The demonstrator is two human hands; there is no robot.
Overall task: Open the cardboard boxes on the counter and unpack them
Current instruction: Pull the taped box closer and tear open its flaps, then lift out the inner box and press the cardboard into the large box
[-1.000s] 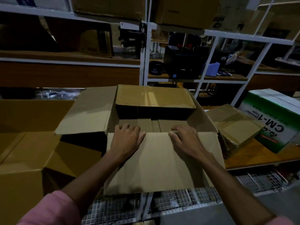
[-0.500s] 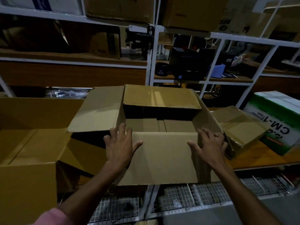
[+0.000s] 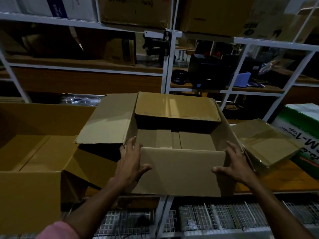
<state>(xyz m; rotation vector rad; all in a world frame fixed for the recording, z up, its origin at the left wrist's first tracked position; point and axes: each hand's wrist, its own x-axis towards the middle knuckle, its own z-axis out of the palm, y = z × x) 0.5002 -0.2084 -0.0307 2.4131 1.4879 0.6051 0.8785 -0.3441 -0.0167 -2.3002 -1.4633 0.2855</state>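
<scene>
Big open carton (image 3: 31,163) sits on the counter (image 3: 283,178) to my left, flaps up. The box I'm working on, the middle box (image 3: 179,169), is dead ahead w/ its long axis running left-right across my body. Its left flap (image 3: 107,119) is folded out and the far flap (image 3: 176,106) is tipped over the opening. The near flap (image 3: 181,168) hangs down toward me over the counter edge. A crumpled taped box (image 3: 265,142) lies just beside it on the right, and a green tape carton (image 3: 300,131) sits beyond that.

Inside I can see smaller brown packs (image 3: 174,138) lying flat at the bottom, partly hidden under the far flap; can't tell how many.

My left hand (image 3: 131,159) rests at the near-left corner, fingers spread and relaxed, thumb across the near flap, gripping nothing. My right hand (image 3: 233,164) mirrors it at the near-right corner, also released. Both are about equally near, so I reckon the reach-in goes straight forward and down, either hand.
</scene>
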